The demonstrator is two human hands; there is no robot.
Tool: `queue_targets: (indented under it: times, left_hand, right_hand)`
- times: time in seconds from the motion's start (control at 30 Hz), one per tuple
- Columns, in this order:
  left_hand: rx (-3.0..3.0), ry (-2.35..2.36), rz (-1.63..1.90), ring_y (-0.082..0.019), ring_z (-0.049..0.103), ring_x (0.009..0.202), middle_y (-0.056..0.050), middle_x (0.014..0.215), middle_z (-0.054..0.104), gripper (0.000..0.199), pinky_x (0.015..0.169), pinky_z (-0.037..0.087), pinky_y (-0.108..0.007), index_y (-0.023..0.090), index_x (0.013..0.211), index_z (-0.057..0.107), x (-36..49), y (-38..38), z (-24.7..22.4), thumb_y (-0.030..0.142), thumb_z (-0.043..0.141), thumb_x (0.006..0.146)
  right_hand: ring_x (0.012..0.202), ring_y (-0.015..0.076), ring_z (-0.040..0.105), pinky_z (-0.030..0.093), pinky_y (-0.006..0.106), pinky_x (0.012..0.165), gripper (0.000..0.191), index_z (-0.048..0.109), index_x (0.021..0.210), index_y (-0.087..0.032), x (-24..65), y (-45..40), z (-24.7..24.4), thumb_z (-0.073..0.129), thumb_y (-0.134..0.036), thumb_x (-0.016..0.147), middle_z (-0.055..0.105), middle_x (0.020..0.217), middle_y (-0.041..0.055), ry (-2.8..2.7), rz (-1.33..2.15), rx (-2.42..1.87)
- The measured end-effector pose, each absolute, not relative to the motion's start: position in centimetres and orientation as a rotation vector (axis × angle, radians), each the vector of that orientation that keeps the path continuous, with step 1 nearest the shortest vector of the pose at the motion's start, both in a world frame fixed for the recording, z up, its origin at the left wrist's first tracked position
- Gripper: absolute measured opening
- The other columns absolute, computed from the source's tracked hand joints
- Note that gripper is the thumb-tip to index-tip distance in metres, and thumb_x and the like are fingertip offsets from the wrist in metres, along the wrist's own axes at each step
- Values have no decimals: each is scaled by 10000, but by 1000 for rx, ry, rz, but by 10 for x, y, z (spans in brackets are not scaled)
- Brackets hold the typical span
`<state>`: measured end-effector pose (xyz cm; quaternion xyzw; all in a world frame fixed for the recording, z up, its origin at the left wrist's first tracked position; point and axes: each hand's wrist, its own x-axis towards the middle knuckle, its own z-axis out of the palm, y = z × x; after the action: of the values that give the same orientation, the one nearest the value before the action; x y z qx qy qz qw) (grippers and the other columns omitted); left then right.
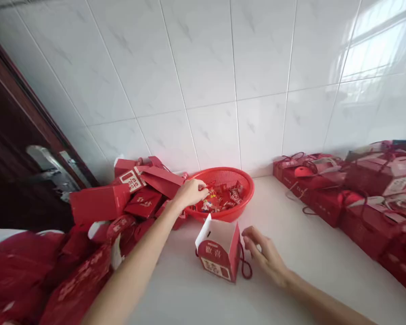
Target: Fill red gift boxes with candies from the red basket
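My left hand (191, 195) reaches over the left side of a red plastic basket (246, 192) holding small wrapped candies (219, 198). Its fingers are pinched together, and what they hold, if anything, I cannot make out. In front of the basket an open red gift box (216, 257) stands upright, its white inside showing and a dark red cord handle (246, 268) hanging at its right. My right hand (262, 253) is just right of the box, fingers loosely bent and apart, holding nothing visible. Whether its fingertips touch the box is unclear.
Red boxes and bags (101, 205) lie heaped on the left. Rows of red gift boxes with cord handles (328, 207) fill the right side of the white surface (179, 289). A tiled wall (209, 81) rises behind; a dark door with a metal handle (50, 162) is at far left.
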<state>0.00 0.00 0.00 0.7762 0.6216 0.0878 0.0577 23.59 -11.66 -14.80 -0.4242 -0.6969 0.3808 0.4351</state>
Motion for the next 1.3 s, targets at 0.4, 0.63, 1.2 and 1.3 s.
queue_targets:
  times: [0.4, 0.63, 1.2, 1.3]
  left_hand:
    - [2072, 2006, 109, -350, 453, 1388, -226, 1535, 406, 932, 1015, 459, -353, 135, 1514, 343, 2, 83, -45, 336, 736, 694]
    - [1954, 1894, 221, -340, 649, 1153, -186, 1349, 627, 904, 783, 518, -308, 170, 1381, 517, -8, 112, -60, 207, 797, 522]
    - [1612, 1242, 776, -189, 645, 673, -23, 669, 674, 360, 671, 498, -309, 160, 718, 649, 11, 103, -57, 424, 841, 566]
    - [1564, 1240, 824, -176, 613, 612, -11, 602, 634, 327, 632, 472, -304, 159, 648, 621, 7, 106, -60, 359, 853, 534]
  right_hand:
    - [696, 161, 485, 417, 276, 672, 499, 535, 785, -197, 224, -102, -167, 366, -638, 945, 582, 761, 27, -1634, 1134, -1027]
    - [727, 169, 530, 415, 267, 680, 478, 510, 756, -201, 222, -94, -179, 399, -629, 938, 609, 759, 33, -1615, 1152, -1100]
    - [662, 141, 451, 372, 257, 615, 324, 533, 732, -185, 224, -97, -165, 446, -432, 921, 556, 712, 12, -1609, 1156, -1106]
    - [646, 137, 445, 369, 254, 602, 295, 532, 719, -184, 224, -97, -163, 462, -403, 904, 559, 697, 9, -1615, 1146, -1105]
